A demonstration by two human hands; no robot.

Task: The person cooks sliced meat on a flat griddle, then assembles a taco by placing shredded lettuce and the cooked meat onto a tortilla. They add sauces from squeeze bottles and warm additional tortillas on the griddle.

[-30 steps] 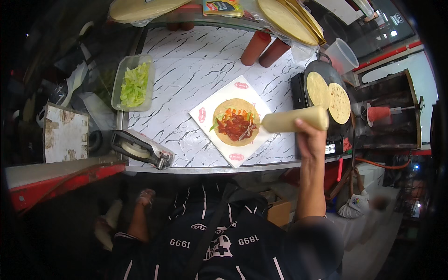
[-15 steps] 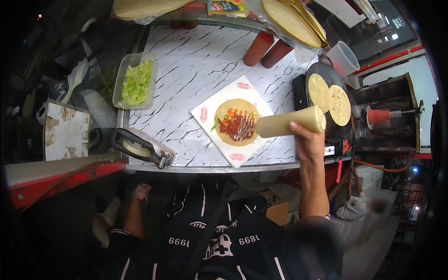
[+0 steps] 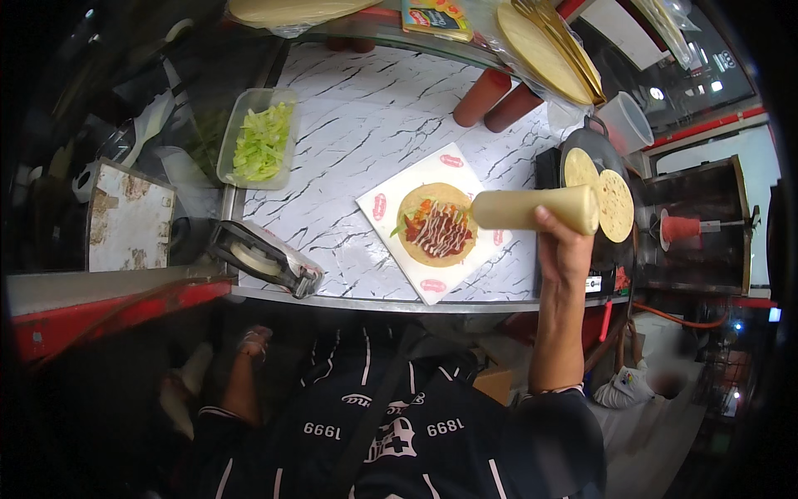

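My right hand (image 3: 567, 245) is wrapped round a squeeze bottle of pale cream sauce (image 3: 532, 211), tipped almost level. Its tip end points left, over the right edge of a round tortilla (image 3: 416, 254). On the tortilla lies a reddish-brown filling (image 3: 436, 236) with green strips and orange bits, crossed by thin white sauce lines. White paper with red printing (image 3: 384, 218) lies beneath, on the marbled counter (image 3: 332, 141). My left hand (image 3: 254, 339) hangs below the counter's near edge, away from the food; it is dim, and its fingers are hard to make out.
Shredded lettuce fills a clear tub (image 3: 293, 137) at left, beyond a tape dispenser (image 3: 266, 259). Two red sauce bottles (image 3: 482, 98) stand at the back. Tortillas (image 3: 616, 206) lie on a dark griddle at right, near a vertical spit with red meat (image 3: 682, 229). Another person (image 3: 623, 387) is at lower right.
White sauce lines now cover more of the filling. The bottle's tip has moved toward the far side of the tortilla with my right hand. The whole view has shifted slightly.
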